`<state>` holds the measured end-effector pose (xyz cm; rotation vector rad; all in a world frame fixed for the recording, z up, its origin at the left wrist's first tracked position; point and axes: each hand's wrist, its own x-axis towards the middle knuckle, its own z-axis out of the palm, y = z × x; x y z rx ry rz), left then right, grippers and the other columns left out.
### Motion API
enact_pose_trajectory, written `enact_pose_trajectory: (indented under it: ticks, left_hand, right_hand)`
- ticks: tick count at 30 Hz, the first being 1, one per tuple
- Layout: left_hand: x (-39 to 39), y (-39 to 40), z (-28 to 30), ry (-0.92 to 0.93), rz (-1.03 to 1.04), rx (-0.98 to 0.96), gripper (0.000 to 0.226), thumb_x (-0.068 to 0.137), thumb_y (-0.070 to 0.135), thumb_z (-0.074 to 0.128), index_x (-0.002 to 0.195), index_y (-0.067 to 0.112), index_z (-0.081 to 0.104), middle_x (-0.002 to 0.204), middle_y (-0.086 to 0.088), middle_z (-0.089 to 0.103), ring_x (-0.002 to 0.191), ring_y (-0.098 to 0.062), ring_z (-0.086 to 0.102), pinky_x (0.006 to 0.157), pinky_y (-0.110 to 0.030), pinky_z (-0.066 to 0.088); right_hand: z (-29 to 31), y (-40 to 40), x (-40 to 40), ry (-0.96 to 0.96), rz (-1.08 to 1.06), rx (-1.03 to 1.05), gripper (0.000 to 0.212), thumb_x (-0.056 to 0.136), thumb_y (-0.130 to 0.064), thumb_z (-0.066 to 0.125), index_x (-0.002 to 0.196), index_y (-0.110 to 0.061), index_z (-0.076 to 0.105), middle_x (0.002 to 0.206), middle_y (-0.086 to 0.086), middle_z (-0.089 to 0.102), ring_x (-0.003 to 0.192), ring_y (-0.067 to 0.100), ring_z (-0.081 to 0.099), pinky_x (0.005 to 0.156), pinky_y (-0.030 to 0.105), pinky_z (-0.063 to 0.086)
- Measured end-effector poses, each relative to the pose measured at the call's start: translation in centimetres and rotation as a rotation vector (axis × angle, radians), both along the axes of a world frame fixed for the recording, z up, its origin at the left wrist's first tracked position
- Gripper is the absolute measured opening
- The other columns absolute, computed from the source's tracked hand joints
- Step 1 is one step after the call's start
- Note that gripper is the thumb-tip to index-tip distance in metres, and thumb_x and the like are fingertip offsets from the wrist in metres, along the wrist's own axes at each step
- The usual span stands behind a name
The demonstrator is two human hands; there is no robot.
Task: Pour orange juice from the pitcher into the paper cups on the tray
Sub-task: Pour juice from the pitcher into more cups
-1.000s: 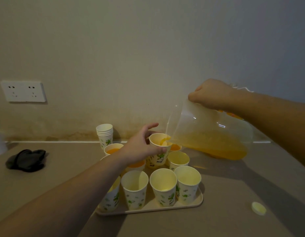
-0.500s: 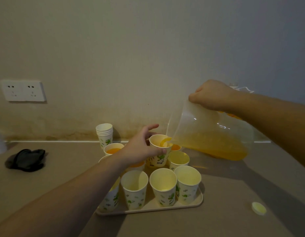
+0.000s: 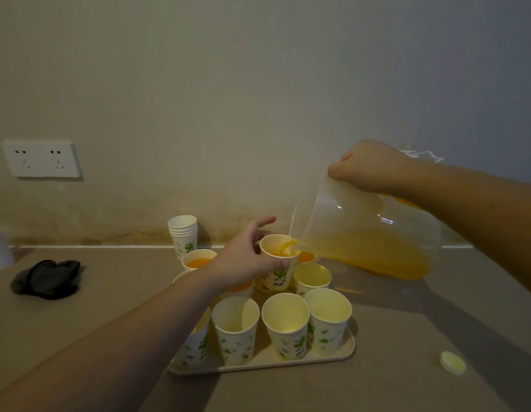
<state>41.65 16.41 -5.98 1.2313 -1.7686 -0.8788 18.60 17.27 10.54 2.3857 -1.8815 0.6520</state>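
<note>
Midway through, juice arced from the tilted pitcher (image 3: 362, 233) into a paper cup (image 3: 277, 263) held above the middle of the tray (image 3: 332, 356). The left hand (image 3: 246, 260) gripped that cup; the right hand (image 3: 368, 166) clasped the pitcher's top. Three or so cups toward the tray's far edge (image 3: 199, 258) already held juice, while four along its near edge (image 3: 285, 324) looked empty. Spare cups (image 3: 183, 233) stood stacked beyond.

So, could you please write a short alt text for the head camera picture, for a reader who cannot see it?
A right hand tilts a clear pitcher, pouring orange juice into a paper cup that the left hand holds above a tray of paper cups, some filled, the near ones empty. Spare stacked cups stand by the wall.
</note>
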Motion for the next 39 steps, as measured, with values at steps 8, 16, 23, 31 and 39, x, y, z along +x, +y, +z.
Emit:
enact_pose_trajectory:
  ticks: [8, 16, 23, 31, 39]
  left_hand:
    - [0.22, 0.12, -0.06, 0.004, -0.013, -0.001, 0.098, 0.073, 0.023, 0.092, 0.152, 0.039, 0.035, 0.129, 0.016, 0.057, 0.125, -0.014, 0.057, 0.103, -0.039, 0.053]
    - [0.28, 0.37, 0.06, 0.001, -0.008, -0.001, 0.096, 0.075, 0.023, 0.091, 0.150, 0.041, 0.035, 0.129, 0.015, 0.056, 0.124, -0.014, 0.056, 0.102, -0.036, 0.053]
    - [0.24, 0.42, 0.00, -0.006, -0.014, -0.008, 0.096, 0.075, 0.023, 0.091, 0.150, 0.040, 0.035, 0.134, 0.011, 0.057, 0.125, -0.014, 0.056, 0.101, -0.033, 0.053]
    - [0.26, 0.44, 0.04, -0.019, -0.013, -0.012, 0.094, 0.075, 0.023, 0.090, 0.150, 0.040, 0.035, 0.132, 0.012, 0.056, 0.123, -0.013, 0.056, 0.096, -0.028, 0.053]
    - [0.41, 0.38, 0.07, -0.025, -0.006, -0.011, 0.094, 0.075, 0.025, 0.091, 0.149, 0.042, 0.035, 0.137, 0.009, 0.056, 0.125, -0.013, 0.056, 0.095, -0.028, 0.053]
  right_hand:
    - [-0.09, 0.08, 0.06, -0.061, 0.016, 0.042, 0.030, 0.097, -0.024, 0.051, 0.072, -0.008, 0.055, 0.071, 0.009, 0.049, 0.070, 0.026, 0.045, 0.056, 0.026, 0.032]
    - [0.08, 0.26, 0.33, -0.074, 0.011, 0.011, 0.034, 0.091, -0.023, 0.055, 0.060, -0.008, 0.052, 0.063, 0.009, 0.046, 0.061, 0.025, 0.044, 0.054, 0.029, 0.031]
    - [0.03, 0.33, 0.39, -0.072, -0.004, 0.010, 0.034, 0.093, -0.024, 0.054, 0.063, -0.007, 0.053, 0.063, 0.009, 0.046, 0.064, 0.027, 0.045, 0.055, 0.028, 0.031]
    - [0.11, 0.15, 0.49, -0.027, 0.003, 0.007, 0.033, 0.093, -0.025, 0.053, 0.073, -0.001, 0.062, 0.071, 0.012, 0.051, 0.072, 0.030, 0.049, 0.059, 0.030, 0.034]
    - [0.06, 0.13, 0.49, -0.012, 0.008, 0.001, 0.032, 0.093, -0.025, 0.052, 0.074, -0.001, 0.063, 0.071, 0.012, 0.052, 0.071, 0.028, 0.048, 0.059, 0.030, 0.035]
